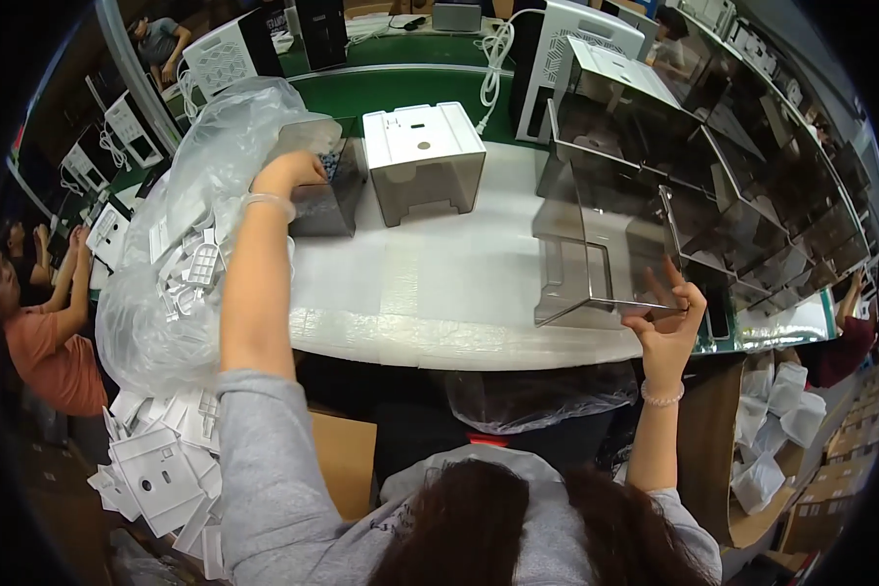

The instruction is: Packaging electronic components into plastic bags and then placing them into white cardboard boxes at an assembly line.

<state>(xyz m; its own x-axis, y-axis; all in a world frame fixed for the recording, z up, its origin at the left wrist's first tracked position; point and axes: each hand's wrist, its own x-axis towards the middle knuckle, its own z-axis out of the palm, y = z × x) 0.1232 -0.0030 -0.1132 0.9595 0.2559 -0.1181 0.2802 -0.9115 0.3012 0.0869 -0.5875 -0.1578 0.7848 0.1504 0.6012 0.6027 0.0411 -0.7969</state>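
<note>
My left hand dips into a smoky clear plastic bin that holds small bluish-grey pieces. Its fingers are curled, and their tips are hidden, so what they pinch cannot be seen. On the right, my right hand grips the near edge of a tinted clear plastic box, thumb and fingers on either side of the wall. That box lies at the front of a stack of similar tinted boxes. Between my hands stands another tinted box with a white panel on top.
White foam sheeting covers the bench. At the left, a clear plastic bag spills white molded parts; more white panels are heaped below it. A white appliance with a coiled cord stands behind. Beside me on the right is an open carton.
</note>
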